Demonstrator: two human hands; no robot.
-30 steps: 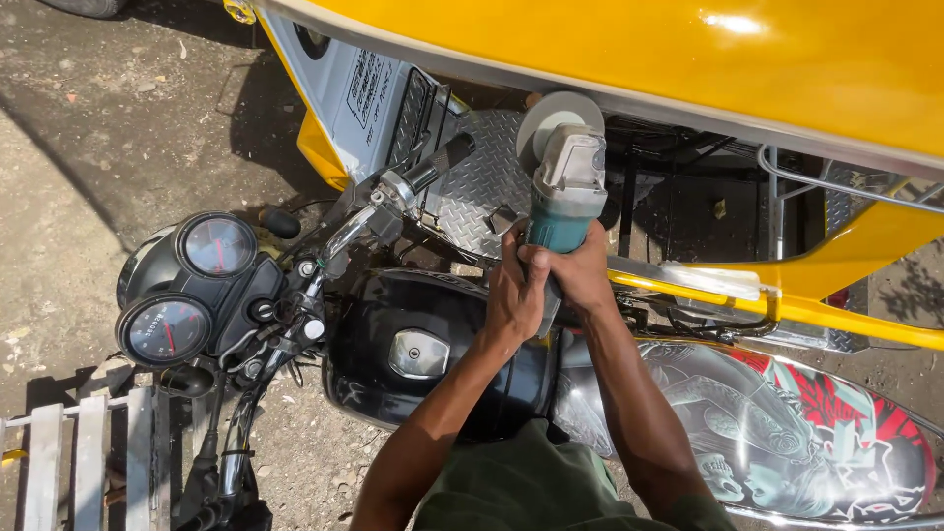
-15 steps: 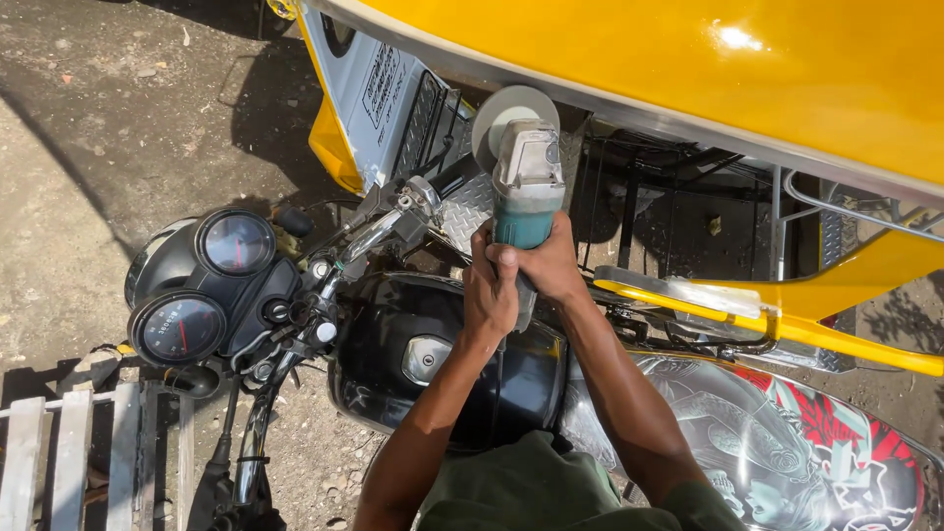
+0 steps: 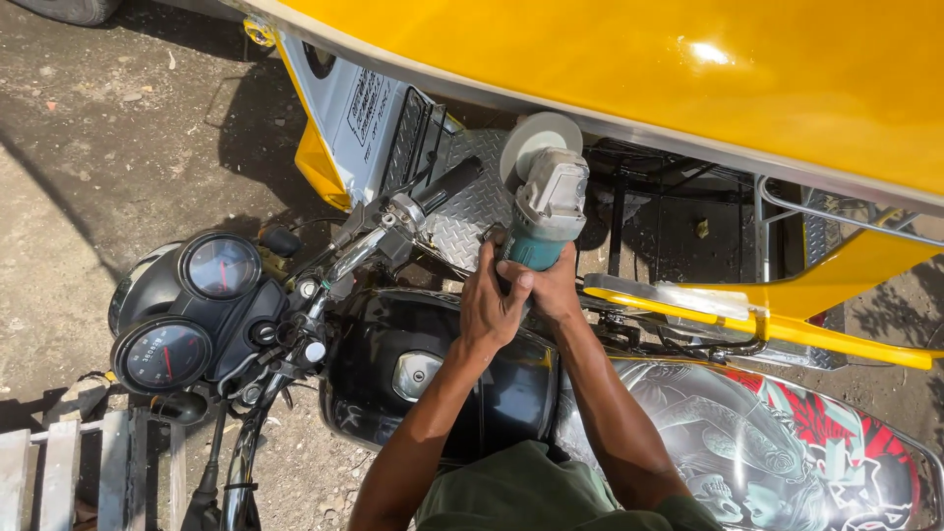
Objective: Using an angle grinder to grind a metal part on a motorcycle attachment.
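So, working up from the bottom edge: the person sits astride a motorcycle with a glossy black fuel tank (image 3: 433, 379) and a seat (image 3: 787, 452) printed with a grey and red dragon-like pattern. Both forearms reach forward over the tank. The left hand (image 3: 489, 307) and right hand (image 3: 549, 287) are clenched together around the teal body of an angle grinder (image 3: 544, 211), left on the near side, right wrapped just beside it and partly over it.

The grinder points away from the rider, its grey head up and its pale round disc (image 3: 539, 138) sitting over the diamond-plate panel (image 3: 470, 211) at the front inner corner of the yellow sidecar (image 3: 639, 69). I honestly can't tell if the disc touches metal or hangs just above it; no sparks or dust show. The plate looks evenly shiny with no obvious ground patch, so my guess is the work there is barely begun, if begun at all.

Off to the left sit the handlebar (image 3: 393, 221) with its black grip, and the twin round gauges (image 3: 187, 310) near the tank's front. Beyond that, bare dirt ground (image 3: 108, 118).
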